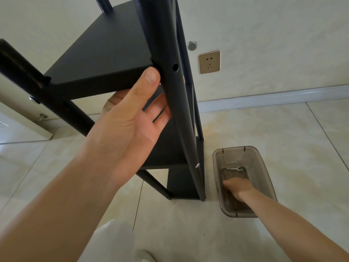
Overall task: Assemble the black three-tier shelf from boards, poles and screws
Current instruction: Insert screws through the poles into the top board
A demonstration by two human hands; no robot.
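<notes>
While my left hand (pixel 130 118) wraps around the near front pole (pixel 166 76) of the black shelf (pixel 105 59), thumb lying along the pole's front and fingers curled behind it, my right hand (pixel 237 187) reaches down into a smoky clear plastic bin (pixel 264 167) on the floor (pixel 273 133). That right hand lies low in the bin, knuckles up; I cannot tell whether its fingers are pinching anything or just resting on the bottom. A small silver wrench (pixel 234 168) lies in the bin just beyond my fingertips.

The shelf stands upright on the tiled floor just to the left of the bin, close to the wall (pixel 264 35). Its upper board sits level with my thumb, touching the pole I hold. An empty screw hole (pixel 175 67) shows in that pole right beside my thumb tip, at the height of the board's edge. Lower down the same pole a silver screw head (pixel 197 165) is set at the corner of the next board, and another screw head (pixel 34 99) shows on the left front pole (pixel 37 86) below the upper board's corner.

On the wall behind the shelf are a gold-coloured socket (pixel 209 62) and, just above it, a round metal cap (pixel 192 45). My light trouser leg (pixel 115 242) fills the bottom of the view.
</notes>
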